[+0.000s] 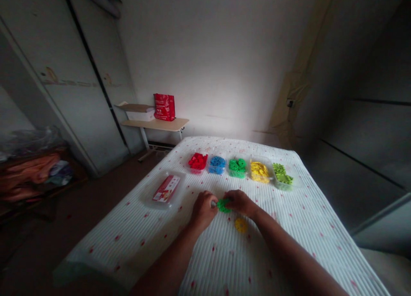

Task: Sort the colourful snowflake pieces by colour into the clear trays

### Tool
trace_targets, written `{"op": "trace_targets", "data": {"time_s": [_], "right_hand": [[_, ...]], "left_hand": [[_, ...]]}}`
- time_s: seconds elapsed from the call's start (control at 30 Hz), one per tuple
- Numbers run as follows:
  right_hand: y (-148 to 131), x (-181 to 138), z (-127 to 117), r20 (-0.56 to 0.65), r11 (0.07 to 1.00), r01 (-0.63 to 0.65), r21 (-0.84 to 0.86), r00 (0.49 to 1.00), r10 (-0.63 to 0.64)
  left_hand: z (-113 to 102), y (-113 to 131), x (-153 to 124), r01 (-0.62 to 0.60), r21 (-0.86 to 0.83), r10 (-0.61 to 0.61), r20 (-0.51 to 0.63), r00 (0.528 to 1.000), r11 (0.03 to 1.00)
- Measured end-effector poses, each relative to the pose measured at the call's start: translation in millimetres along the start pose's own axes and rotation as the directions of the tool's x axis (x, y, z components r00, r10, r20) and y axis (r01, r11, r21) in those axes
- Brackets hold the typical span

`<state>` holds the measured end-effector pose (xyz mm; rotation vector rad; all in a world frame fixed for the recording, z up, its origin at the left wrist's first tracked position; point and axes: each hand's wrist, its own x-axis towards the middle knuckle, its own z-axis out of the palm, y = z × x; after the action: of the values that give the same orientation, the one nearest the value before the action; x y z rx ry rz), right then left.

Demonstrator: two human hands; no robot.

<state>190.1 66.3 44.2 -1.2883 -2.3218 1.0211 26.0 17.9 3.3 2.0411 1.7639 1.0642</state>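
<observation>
Green notched plastic discs (224, 205) are held between my two hands above the covered table; how many are in the cluster I cannot tell. My left hand (204, 209) is closed at their left edge, thumb toward the green. From the right, the fingers of my right hand (241, 201) pinch the same green pieces and partly cover them. A single yellow notched disc (240, 225) lies flat on the cloth just below my right hand.
Clear tubs stand in a row beyond my hands: red pieces (198, 160), blue pieces (217, 164), green pieces (237, 167), yellow pieces (260, 170), light-green pieces (282, 174). A clear plastic lid (177, 192) with a red label lies left. Behind, a small table (171, 124) bears a red bag (164, 107).
</observation>
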Motion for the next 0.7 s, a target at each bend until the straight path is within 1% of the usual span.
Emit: {"op": "trace_targets", "data": {"time_s": [0.07, 0.13, 0.2, 0.3, 0.37, 0.43, 0.5, 0.57, 0.63, 0.67, 0.7], "right_hand": [[-0.5, -1.4, 0.1, -0.034, 0.998, 0.002, -0.065, 0.999, -0.004], [-0.3, -4.1, 0.5, -0.058, 0.999, -0.022, -0.033, 0.998, 0.02], [0.2, -7.7, -0.6, -0.025, 0.993, -0.05, 0.106, 0.998, 0.053], [-0.2, -10.7, -11.5, 0.06, 0.936, -0.073, 0.343, 0.997, 0.056], [-1.9, -7.2, -27.6, 0.029, 0.918, -0.069, 0.389, 0.998, 0.062], [-4.2, 1.9, -49.0, -0.087, 0.933, -0.068, 0.354, 0.991, 0.105], [-5.3, 14.1, -70.7, -0.237, 0.944, -0.077, 0.322, 0.958, 0.159], [-3.3, 24.6, -86.9, -0.403, 0.949, -0.084, 0.304, 0.891, 0.208], [2.3, 29.1, -93.6, -0.538, 0.964, -0.108, 0.244, 0.812, 0.227], [6.1, 28.3, -93.0, -0.579, 0.971, -0.123, 0.205, 0.785, 0.222], [10.3, 25.4, -90.2, -0.594, 0.977, -0.134, 0.165, 0.777, 0.207]], "left_hand": [[-0.4, 0.9, -0.1, -0.001, -0.031, 0.001, 0.008, 1.0, 1.0], [-0.7, 2.1, -0.1, 0.002, -0.078, 0.0, 0.024, 1.0, 0.997], [-0.9, 3.1, 0.3, -0.001, -0.135, 0.004, 0.021, 1.0, 0.991], [-0.7, 2.4, 1.5, -0.007, -0.191, -0.003, -0.051, 0.999, 0.982], [-0.3, 0.7, 2.4, 0.006, -0.191, -0.027, -0.109, 0.994, 0.982], [0.0, -1.0, 3.1, 0.026, -0.18, -0.052, -0.141, 0.989, 0.983], [-0.4, -1.6, 3.2, 0.03, -0.168, -0.055, -0.148, 0.987, 0.985], [-1.6, -0.7, 2.5, 0.015, -0.158, -0.037, -0.139, 0.99, 0.987], [-3.1, 1.1, 1.5, -0.005, -0.153, -0.016, -0.134, 0.991, 0.988], [-3.7, 2.0, 1.1, -0.011, -0.152, -0.009, -0.133, 0.991, 0.988], [-4.2, 2.7, 0.7, -0.016, -0.15, -0.005, -0.133, 0.991, 0.989]]}}
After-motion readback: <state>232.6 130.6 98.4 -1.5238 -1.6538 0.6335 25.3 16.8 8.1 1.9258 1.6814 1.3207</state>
